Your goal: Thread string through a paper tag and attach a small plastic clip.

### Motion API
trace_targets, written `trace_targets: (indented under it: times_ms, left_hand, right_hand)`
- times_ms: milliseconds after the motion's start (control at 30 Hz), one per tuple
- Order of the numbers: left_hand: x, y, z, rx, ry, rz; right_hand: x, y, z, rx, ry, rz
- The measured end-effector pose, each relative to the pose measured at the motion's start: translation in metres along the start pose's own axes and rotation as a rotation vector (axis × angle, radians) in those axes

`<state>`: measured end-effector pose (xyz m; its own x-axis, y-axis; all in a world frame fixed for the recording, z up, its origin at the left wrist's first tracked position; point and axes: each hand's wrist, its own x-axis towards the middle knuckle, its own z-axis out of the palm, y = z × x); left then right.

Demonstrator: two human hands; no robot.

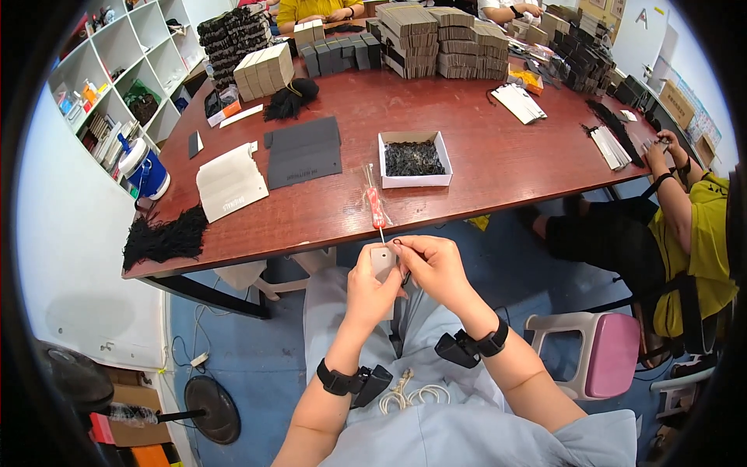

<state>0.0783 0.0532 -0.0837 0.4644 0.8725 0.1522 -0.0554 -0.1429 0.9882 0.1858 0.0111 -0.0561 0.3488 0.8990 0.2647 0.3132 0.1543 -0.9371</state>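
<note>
Just off the table's front edge, my left hand (pixel 364 286) holds a pale grey hang tag (pixel 381 260) with a small hole near its top. Pinched between the fingertips of my right hand (pixel 437 266) is a thin dark cord (pixel 398 242), looped beside the tag's upper edge. A red-handled tool (pixel 375 208) lies at the table edge, its thin metal shaft pointing at my hands. Behind it stands a white open box (pixel 416 180) with tangled black cords (pixel 412 158) inside. My fingers partly cover the tag's lower part.
On the dark red table (pixel 311 210) lie a cream sheet (pixel 231 180), a dark grey sheet (pixel 304 152) and a black cord bundle (pixel 165 237). Stacks of tags (pixel 406 35) line the back. A co-worker in yellow (pixel 692 233) sits at right, near a pink-topped stool (pixel 611 356).
</note>
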Motion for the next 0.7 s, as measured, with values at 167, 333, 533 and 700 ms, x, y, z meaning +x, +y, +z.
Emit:
trace_targets:
  times_ms: [167, 333, 533, 700]
  left_hand:
    - [0.002, -0.004, -0.001, -0.012, -0.058, -0.033]
    - [0.004, -0.014, -0.004, -0.017, -0.084, -0.021]
    - [0.017, -0.03, -0.008, -0.002, -0.08, 0.092]
    - [0.027, -0.031, -0.013, 0.117, -0.059, 0.158]
  right_hand:
    - [0.001, 0.004, -0.002, 0.026, -0.005, 0.059]
    - [0.001, 0.006, -0.001, 0.032, 0.018, 0.044]
    - [-0.002, 0.012, -0.003, 0.074, 0.101, -0.018]
    - [-0.006, 0.013, -0.005, 0.272, -0.206, 0.281]
